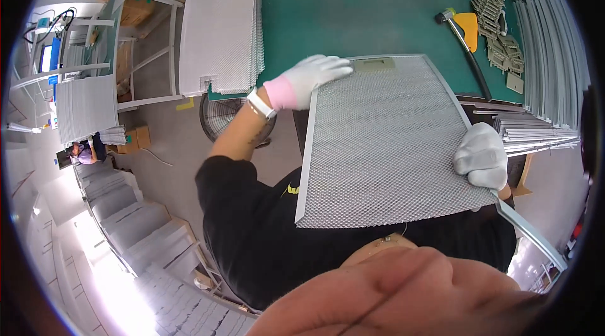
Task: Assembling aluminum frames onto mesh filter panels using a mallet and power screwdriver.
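Note:
A silver mesh filter panel (384, 153) lies tilted in front of me, its far end on the green table and its near end by my body. Pale metal frame strips edge its left, far and right sides; raw mesh shows along the near edge. My left hand (315, 74), in a white glove with a pink cuff, lies over the far left corner with fingers stretched out. At the right edge my gloved right hand (482, 156) is closed on the metal frame strip (532, 232), which sticks out past the near right corner.
On the green table (353, 8) are a mallet (466, 52), an orange-yellow piece (466, 28) and a heap of small metal plates (495, 21). Mesh sheets (220, 27) are stacked at left, above a floor fan (220, 115). Metal strips (548, 58) line the right side.

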{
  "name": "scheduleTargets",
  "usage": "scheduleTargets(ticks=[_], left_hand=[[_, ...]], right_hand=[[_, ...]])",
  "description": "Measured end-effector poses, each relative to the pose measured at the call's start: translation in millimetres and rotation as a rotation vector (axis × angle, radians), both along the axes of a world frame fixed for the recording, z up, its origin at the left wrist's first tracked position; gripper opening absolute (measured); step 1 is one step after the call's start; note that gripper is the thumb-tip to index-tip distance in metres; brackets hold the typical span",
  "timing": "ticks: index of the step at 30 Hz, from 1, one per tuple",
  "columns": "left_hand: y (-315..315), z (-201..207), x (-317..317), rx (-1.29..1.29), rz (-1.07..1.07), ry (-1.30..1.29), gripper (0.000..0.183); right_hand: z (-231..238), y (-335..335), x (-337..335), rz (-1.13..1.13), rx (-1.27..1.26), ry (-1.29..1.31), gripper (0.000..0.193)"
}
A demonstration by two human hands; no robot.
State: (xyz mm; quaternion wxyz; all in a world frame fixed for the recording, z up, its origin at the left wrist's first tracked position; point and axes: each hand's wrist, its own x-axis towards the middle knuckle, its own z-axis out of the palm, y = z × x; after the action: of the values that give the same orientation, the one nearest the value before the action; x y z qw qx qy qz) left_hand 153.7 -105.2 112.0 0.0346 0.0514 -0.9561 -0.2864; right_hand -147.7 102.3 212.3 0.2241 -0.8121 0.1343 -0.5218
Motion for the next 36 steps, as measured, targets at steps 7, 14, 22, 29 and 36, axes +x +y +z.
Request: scheduleTargets(ticks=[7,14,22,29,36], left_hand=[[-20.5,-8.7,11.7,0.003,0.064,-0.133,0.052],[-43.2,6.3,-19.8,-0.042,-0.01,-0.381,0.041],[-5.7,-60.1,-85.3,0.101,-0.168,-0.1,0.066],[-7.9,-37.0,-143.9,0.471,-0.167,-0.236,0.066],[-41.9,27.7,-75.3,0.552,-0.075,0.075,0.076]], right_hand=[[-42.6,25.4,14.2,-0.192,-0.034,-0.148,0.02],[-12.1,14.9,6.5,-0.085,-0.002,-0.079,0.032],[-26.3,2.3,3.1,0.016,-0.085,-0.032,0.022],[-38.7,6.6,18.3,-0.267,-0.22,-0.342,0.021],[1.7,-16.4,-18.8,-0.192,-0.102,-0.098,0.061]])
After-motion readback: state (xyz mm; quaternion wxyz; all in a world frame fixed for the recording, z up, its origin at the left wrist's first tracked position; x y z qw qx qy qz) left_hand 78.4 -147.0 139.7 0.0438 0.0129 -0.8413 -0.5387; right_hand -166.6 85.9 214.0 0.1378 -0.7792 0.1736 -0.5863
